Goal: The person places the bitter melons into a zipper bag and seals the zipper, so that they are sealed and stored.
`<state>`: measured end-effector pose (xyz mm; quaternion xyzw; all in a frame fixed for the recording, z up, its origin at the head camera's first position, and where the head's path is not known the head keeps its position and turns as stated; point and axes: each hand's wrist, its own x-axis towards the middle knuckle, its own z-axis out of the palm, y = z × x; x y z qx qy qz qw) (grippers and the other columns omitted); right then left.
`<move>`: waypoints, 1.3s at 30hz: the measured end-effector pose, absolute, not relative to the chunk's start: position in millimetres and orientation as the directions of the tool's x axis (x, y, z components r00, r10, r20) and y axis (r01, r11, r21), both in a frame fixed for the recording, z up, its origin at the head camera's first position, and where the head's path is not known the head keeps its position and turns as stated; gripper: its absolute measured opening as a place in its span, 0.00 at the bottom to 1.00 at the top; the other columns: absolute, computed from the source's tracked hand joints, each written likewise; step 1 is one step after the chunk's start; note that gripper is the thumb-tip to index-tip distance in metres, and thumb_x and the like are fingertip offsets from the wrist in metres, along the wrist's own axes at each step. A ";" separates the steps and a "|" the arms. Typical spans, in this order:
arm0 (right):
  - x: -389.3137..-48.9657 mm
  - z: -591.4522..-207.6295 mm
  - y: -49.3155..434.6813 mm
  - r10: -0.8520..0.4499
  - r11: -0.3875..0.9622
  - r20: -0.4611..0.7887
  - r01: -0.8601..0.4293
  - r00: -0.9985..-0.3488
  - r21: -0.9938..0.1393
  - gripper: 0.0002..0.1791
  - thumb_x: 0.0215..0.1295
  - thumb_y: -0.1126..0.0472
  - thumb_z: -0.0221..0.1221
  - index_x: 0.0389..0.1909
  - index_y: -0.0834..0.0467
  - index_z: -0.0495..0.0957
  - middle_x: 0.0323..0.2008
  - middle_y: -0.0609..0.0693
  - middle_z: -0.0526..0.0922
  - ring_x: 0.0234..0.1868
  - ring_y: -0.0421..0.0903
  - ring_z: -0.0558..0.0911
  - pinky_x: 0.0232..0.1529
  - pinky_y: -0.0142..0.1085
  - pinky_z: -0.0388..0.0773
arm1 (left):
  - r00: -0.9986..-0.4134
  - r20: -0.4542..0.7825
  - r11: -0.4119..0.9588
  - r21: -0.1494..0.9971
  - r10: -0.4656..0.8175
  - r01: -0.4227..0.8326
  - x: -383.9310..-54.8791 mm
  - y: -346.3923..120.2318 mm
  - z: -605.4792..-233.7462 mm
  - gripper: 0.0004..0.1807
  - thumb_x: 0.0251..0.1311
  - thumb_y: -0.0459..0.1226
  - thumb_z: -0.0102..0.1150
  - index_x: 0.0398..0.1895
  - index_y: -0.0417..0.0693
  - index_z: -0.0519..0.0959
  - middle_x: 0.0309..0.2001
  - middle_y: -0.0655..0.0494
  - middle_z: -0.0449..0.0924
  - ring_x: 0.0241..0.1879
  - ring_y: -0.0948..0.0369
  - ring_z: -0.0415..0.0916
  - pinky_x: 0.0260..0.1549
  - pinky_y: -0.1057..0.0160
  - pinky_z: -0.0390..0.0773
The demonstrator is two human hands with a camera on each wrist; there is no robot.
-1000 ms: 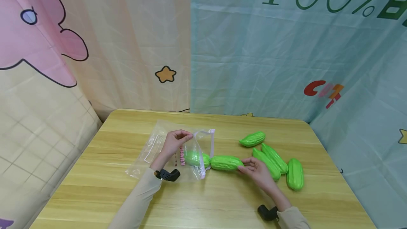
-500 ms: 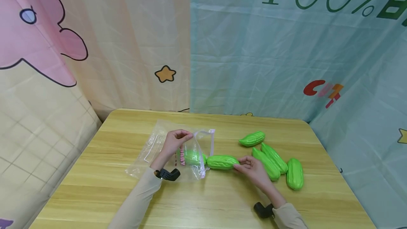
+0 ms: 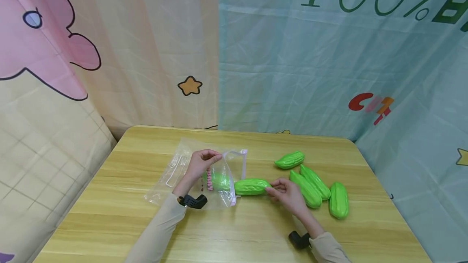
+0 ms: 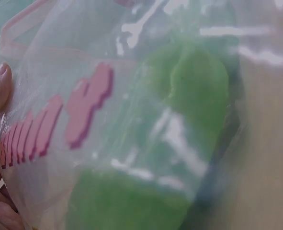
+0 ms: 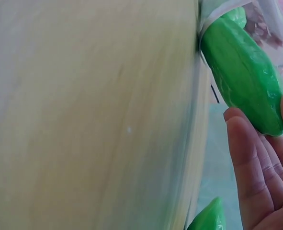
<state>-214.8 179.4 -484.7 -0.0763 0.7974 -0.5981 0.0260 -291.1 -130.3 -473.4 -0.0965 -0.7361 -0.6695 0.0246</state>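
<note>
At lower centre, one gourd (image 3: 220, 182) lies in the clear bag (image 3: 172, 180) the left hand (image 3: 198, 165) pinches, the right hand (image 3: 289, 196) grips a second gourd (image 3: 252, 187) at the opening, and four loose gourds (image 3: 306, 190) remain, lower right.

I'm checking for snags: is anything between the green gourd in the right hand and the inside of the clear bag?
Yes: another green gourd, inside the clear bag, lies straight ahead of the held gourd. The bag's mouth looks open.
</note>
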 end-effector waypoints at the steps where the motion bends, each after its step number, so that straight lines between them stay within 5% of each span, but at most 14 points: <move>1: -214.6 -484.5 178.5 -0.149 0.281 0.053 -0.094 -0.987 -0.955 0.14 0.58 0.65 0.66 0.37 0.71 0.75 0.31 0.61 0.84 0.31 0.57 0.84 0.28 0.41 0.80 | -0.981 0.163 0.084 0.981 0.109 0.173 -291.0 -130.2 -473.4 0.14 0.55 0.42 0.68 0.36 0.40 0.83 0.34 0.54 0.83 0.30 0.59 0.71 0.24 0.68 0.69; 19: -216.1 -486.0 162.5 -0.096 0.384 0.100 -0.130 -0.990 -0.914 0.13 0.53 0.61 0.70 0.28 0.65 0.77 0.21 0.51 0.82 0.22 0.48 0.81 0.21 0.37 0.78 | -0.980 0.174 0.080 0.980 0.100 0.182 -289.3 -129.4 -476.3 0.12 0.55 0.42 0.68 0.35 0.41 0.83 0.34 0.54 0.83 0.29 0.59 0.72 0.20 0.70 0.67; 39: -217.7 -487.4 145.5 -0.160 0.435 0.125 -0.183 -0.979 -0.881 0.08 0.56 0.67 0.66 0.33 0.68 0.79 0.23 0.54 0.83 0.22 0.48 0.82 0.21 0.34 0.77 | -0.980 0.167 0.060 0.983 0.109 0.174 -291.1 -130.4 -473.4 0.13 0.57 0.38 0.66 0.38 0.36 0.82 0.34 0.57 0.83 0.33 0.60 0.74 0.29 0.67 0.71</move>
